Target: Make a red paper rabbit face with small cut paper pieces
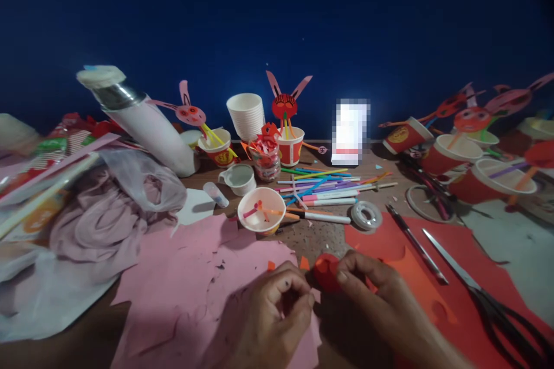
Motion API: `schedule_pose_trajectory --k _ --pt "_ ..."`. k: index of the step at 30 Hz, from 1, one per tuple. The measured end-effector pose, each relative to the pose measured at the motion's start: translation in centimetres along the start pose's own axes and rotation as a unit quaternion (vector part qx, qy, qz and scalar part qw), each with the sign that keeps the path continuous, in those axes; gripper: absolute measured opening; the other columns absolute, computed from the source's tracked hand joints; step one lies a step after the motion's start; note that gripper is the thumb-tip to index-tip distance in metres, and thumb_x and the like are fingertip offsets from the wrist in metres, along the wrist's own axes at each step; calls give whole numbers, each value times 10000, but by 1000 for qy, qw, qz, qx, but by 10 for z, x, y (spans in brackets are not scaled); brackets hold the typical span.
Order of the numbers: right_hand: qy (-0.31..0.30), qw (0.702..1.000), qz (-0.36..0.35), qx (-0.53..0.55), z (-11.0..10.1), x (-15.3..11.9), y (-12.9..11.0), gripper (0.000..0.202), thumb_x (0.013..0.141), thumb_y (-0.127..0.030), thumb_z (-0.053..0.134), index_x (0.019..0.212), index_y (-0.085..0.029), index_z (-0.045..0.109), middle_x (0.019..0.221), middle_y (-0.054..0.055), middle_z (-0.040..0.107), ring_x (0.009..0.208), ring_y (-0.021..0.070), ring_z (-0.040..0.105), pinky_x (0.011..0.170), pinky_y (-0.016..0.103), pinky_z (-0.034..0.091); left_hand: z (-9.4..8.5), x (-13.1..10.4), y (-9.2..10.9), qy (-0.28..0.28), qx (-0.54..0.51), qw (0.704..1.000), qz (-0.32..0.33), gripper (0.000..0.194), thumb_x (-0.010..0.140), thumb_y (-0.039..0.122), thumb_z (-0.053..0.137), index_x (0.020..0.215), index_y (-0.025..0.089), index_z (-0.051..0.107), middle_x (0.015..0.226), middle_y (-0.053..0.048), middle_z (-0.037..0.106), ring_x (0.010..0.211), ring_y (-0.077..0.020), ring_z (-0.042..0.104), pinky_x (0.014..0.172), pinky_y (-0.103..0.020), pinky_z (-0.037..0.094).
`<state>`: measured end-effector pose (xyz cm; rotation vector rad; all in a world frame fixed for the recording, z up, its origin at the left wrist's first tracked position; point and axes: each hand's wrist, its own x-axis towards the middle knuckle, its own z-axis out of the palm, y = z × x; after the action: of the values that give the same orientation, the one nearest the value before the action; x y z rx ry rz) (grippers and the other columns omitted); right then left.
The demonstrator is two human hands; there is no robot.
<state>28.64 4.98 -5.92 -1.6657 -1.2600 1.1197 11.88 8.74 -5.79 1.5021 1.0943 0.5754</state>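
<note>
My right hand (381, 297) pinches a round red paper piece (325, 270) between thumb and fingers, with a small orange patch on it. Beside it, my left hand (277, 314) has its fingers curled and thumb pressed in; whatever is in them, if anything, is hidden. Under my left hand lies pink paper (182, 282) with small dark scraps. Red paper sheets (485, 265) lie to the right of my right hand, with orange paper (418, 282) on top. Small orange scraps (304, 263) are just beyond my fingers.
Scissors (480, 294) and a craft knife (418, 245) lie at right, near a tape roll (366, 215). Ahead stand a paper cup (261, 202), coloured markers (331, 199), stacked cups (246, 110) and a rabbit-faced cup figure (284, 106). A white flask (147, 127) leans at left.
</note>
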Motion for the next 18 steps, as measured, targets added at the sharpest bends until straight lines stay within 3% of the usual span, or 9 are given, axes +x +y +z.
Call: schedule_pose_trajectory --k 6,12,15,18 --pt "-62 997 -4 37 5 -3 -3 200 802 -290 524 666 -172 611 687 18 598 662 153 540 610 246 401 3 -2 1 -14 -13 1000 -19 154 753 239 495 606 193 505 658 1 500 635 -131 487 587 -218 389" --pt "-43 999 -18 -3 8 -5 -3 163 755 -194 543 593 -178 556 629 -6 566 608 129 518 568 224 385 5 -3 0 -19 39 999 7 147 774 217 498 640 194 554 654 2 555 596 -120 511 551 -205 403" --pt "-33 999 -7 9 1 -2 -1 184 791 -238 516 617 -181 543 628 -11 566 615 131 529 576 225 394 0 -6 -7 -14 131 989 72 126 807 218 496 746 205 605 739 -19 615 676 -139 556 595 -219 428" --pt "-4 1000 11 2 -10 2 2 205 815 -309 505 658 -183 546 626 -16 562 603 134 528 552 224 391 -7 -10 -17 -3 231 953 195 162 824 159 468 871 204 617 858 -48 653 803 -165 564 693 -251 450"
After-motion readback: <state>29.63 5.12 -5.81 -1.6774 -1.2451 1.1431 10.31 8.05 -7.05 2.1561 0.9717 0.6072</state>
